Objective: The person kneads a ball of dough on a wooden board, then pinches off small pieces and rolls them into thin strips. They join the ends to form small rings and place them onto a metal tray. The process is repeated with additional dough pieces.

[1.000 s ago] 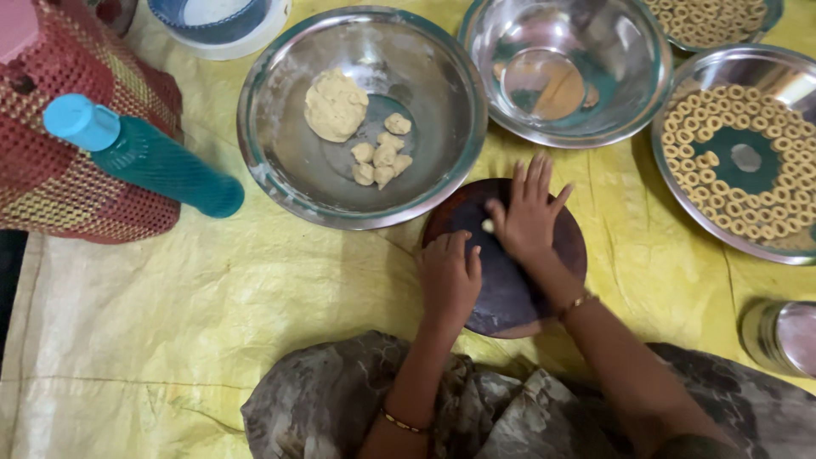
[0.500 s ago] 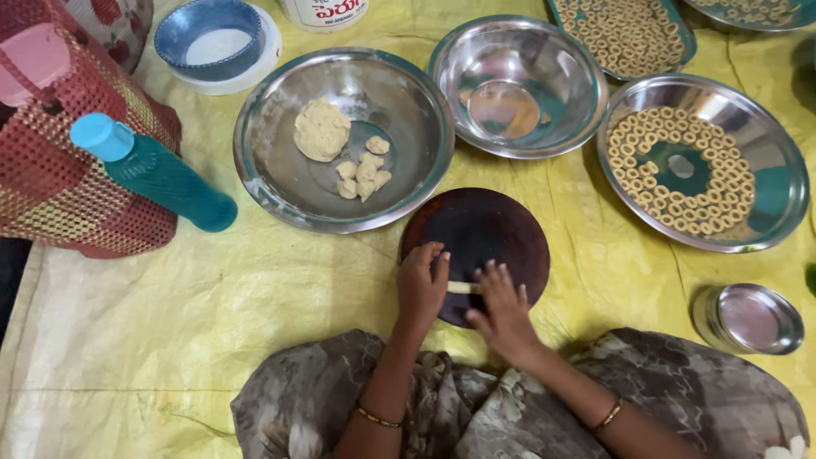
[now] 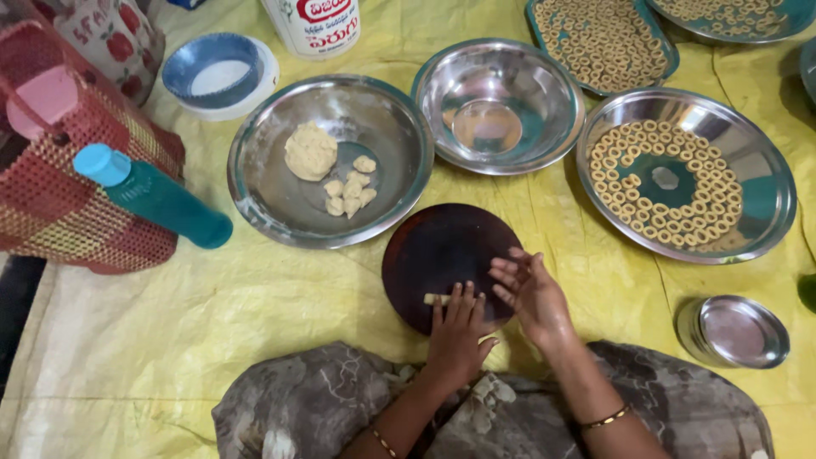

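Left hand [image 3: 457, 327] flat, fingers together, pressing dough strip [image 3: 435, 299] on dark round board [image 3: 442, 255]. Right hand [image 3: 531, 289] open, empty, just beside. Risk: uneven pressure breaks strip; strip rolls off board edge near left hand.

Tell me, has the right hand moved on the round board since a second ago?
Yes. The right hand came back from the dark round board's far side to its near edge.

Single head view, steeply down, close over dark round board [image 3: 442, 255].

Teal bottle [image 3: 157, 197] on red basket [image 3: 76, 212], empty steel bowl [image 3: 499, 106], perhaps a lidded tin [image 3: 733, 331].
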